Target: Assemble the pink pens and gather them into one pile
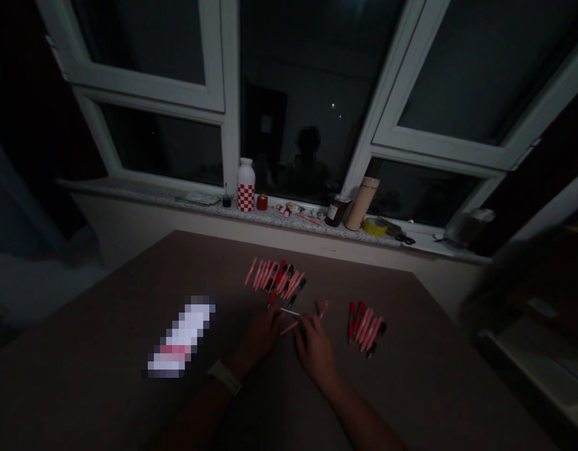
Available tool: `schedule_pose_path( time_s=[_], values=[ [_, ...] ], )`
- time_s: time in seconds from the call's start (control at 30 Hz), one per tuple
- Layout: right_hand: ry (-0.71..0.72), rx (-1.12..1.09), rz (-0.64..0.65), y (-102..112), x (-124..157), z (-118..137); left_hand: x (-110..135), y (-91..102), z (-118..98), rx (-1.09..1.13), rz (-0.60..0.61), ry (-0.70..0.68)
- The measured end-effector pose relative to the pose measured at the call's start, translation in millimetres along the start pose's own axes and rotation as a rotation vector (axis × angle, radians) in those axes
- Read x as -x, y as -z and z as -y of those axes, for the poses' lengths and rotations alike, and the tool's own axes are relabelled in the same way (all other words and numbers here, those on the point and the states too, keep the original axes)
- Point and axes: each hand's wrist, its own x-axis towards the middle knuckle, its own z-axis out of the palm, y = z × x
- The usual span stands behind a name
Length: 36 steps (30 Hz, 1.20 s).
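In the head view, my left hand (265, 329) and my right hand (317, 351) are close together over the table, fingers closed. A thin pale pen refill (289, 312) spans the gap between them, its ends at the fingertips of both hands. Just below it lies a pink pen barrel (289, 327), close to my right fingers. Beyond my right hand is a short pink pen part (323, 308). A row of pink, red and black pens (279, 279) lies ahead of my hands. To the right is a smaller group of pens (366, 327).
A lit, blurred-out phone-like rectangle (180, 338) lies on the brown table (105, 338) at left. Along the windowsill (289, 219) stand a checkered bottle (246, 185), a small red jar (262, 202), a dark jar (337, 210), a tan cylinder (362, 203) and yellow tape (375, 226).
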Motion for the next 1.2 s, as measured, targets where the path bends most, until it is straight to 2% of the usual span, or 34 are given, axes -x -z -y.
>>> schedule_pose_path(
  time_s=[0.37, 0.97, 1.2],
  values=[
    [0.051, -0.135, 0.047, 0, -3, -9, 2, 3.9, -11, -0.082, 0.057, 0.005],
    [0.066, -0.183, 0.119, 5, -7, -13, 3, -1.4, -5, -0.07, 0.024, -0.012],
    [0.038, -0.145, 0.122, 7, -7, -10, 4, 3.5, -11, -0.073, 0.039, -0.003]
  ],
)
